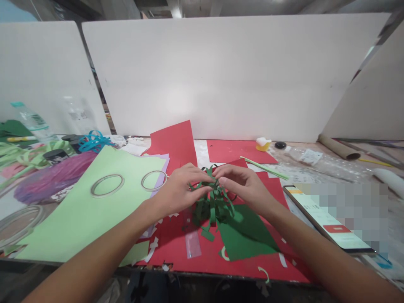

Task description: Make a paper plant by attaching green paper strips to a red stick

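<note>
Both hands meet at a bundle of curled dark green paper strips (212, 209) above red paper. My left hand (183, 185) pinches the strips' top from the left, thumb and fingers closed on them. From the right, my right hand (244, 182) grips the same top with its fingertips. Loops of the strips hang below the fingers. Under them lie a sheet of red paper (186, 259), a dark green paper piece (248, 235) and a clear plastic strip (192, 244). The fingertips partly hide where the strips join.
Light green paper (75, 219) on the left bears a tape roll (107, 176). A phone (334, 223) lies at right near a clear plastic bottle (328, 162). Behind stands a white partition (221, 75). Blue paper loops (94, 141) and a purple bag (57, 176) sit at left.
</note>
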{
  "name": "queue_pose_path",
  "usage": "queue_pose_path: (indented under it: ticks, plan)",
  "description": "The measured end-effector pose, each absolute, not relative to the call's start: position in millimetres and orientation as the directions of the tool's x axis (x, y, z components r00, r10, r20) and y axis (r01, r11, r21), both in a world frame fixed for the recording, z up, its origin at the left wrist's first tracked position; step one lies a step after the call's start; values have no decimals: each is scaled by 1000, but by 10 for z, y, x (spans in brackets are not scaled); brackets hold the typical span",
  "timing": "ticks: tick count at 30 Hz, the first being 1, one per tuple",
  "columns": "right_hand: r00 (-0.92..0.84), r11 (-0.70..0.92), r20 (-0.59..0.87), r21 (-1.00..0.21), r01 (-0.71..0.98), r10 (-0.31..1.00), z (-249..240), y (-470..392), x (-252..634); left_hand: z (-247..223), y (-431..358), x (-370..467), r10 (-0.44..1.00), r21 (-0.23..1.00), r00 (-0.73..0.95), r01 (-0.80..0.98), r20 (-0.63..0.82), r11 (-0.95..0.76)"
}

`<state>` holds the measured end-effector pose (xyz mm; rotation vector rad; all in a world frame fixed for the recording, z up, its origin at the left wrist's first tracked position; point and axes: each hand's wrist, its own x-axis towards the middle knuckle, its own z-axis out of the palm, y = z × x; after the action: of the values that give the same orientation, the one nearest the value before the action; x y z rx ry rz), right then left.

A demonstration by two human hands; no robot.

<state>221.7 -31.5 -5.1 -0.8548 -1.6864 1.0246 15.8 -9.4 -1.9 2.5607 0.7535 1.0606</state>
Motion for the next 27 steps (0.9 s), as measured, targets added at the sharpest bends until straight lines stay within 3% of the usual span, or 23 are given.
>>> queue_pose_path:
  ticks: [5, 10, 14, 23, 27]
  plan:
    - [-313, 441, 384, -887, 135, 868, -42, -320, 2225, 12, -112, 155, 558, 414, 598, 375, 575, -829]
    - [-296, 589, 510, -714, 378, 808, -47, -355, 2210, 63, -171, 167, 620, 481, 505, 392, 600, -784]
    - [-306, 618, 540, -640, 456, 784, -48, -378, 2185, 89, -213, 190, 665, 515, 488, 421, 565, -747]
    - [-287, 590, 517, -670, 450, 807, -53, -418, 2158, 79, -224, 209, 722, 596, 470, 414, 507, -688]
    - [-199, 538, 508, -713, 449, 838, -75, -414, 2138, 69, -217, 217, 759, 649, 451, 408, 468, -642]
